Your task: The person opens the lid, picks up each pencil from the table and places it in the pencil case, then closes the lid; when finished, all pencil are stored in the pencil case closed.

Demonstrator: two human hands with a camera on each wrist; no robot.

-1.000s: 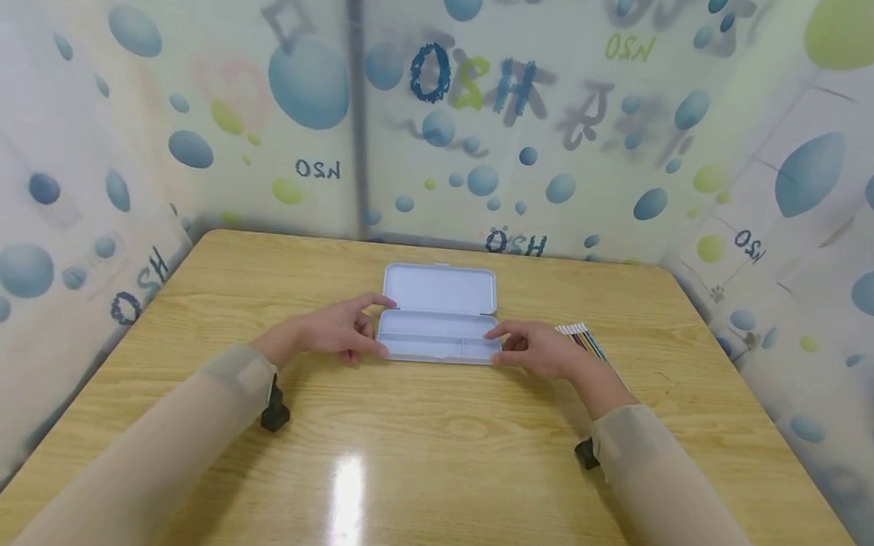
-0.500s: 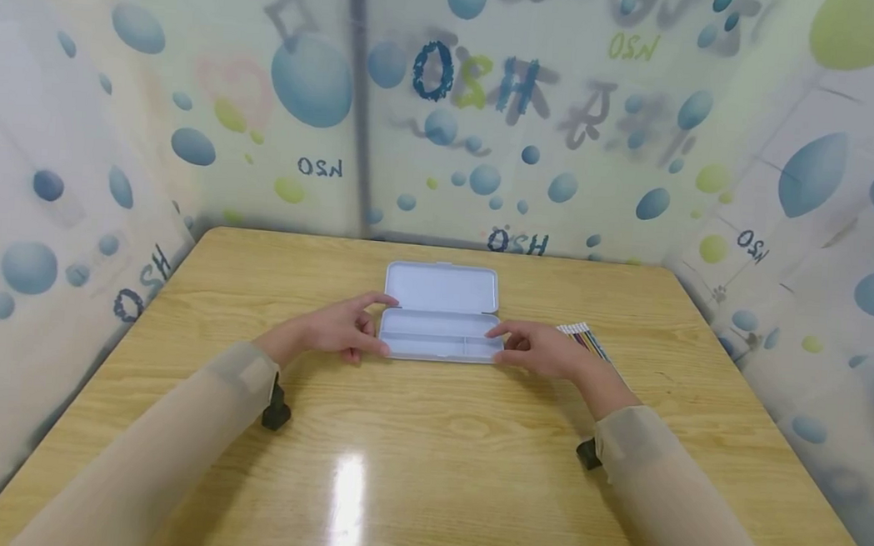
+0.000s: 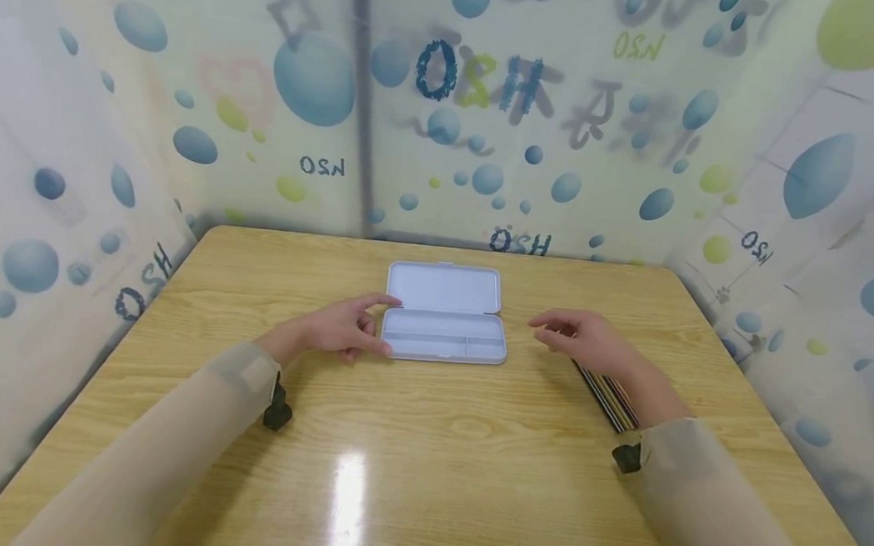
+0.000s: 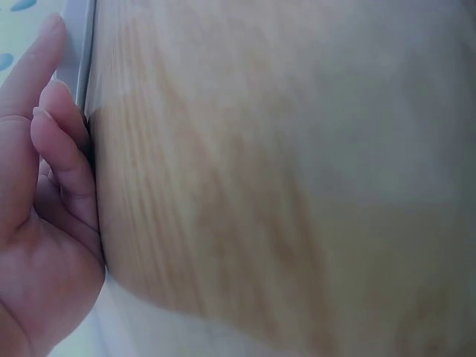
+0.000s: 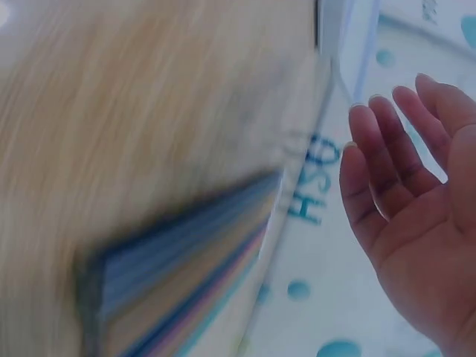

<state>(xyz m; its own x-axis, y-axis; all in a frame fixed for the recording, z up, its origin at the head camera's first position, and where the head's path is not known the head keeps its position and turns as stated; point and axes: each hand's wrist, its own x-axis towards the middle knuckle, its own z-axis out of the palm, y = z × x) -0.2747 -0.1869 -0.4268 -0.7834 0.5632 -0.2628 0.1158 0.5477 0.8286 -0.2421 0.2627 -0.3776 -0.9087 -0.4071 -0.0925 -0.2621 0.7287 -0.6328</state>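
Note:
A pale lilac pencil case (image 3: 434, 325) lies open on the wooden table, its lid (image 3: 444, 288) folded back. The base has a long upper compartment, and a divider splits the lower part. At the case's left end, my left hand (image 3: 332, 327) touches the hinge corner with the index finger and the front corner with the thumb; its other fingers curl loosely. My right hand (image 3: 586, 341) hangs to the right of the case, fingers relaxed and nothing in them. Beneath it lies a row of slim pencils (image 3: 604, 393), partly hidden by the hand and wrist; their coloured sides show blurred in the right wrist view.
The wooden table (image 3: 440, 474) runs up to patterned walls on the left, right and back (image 3: 444, 165). Glare (image 3: 348, 501) shines on its near part. A dark wrist camera (image 3: 277, 409) is strapped below the left sleeve, another (image 3: 627, 457) below the right.
My right hand has left the case's right end and moved right, over the pencils, covering their white ends. My left hand stays at the left end, and the case has not moved on the table.

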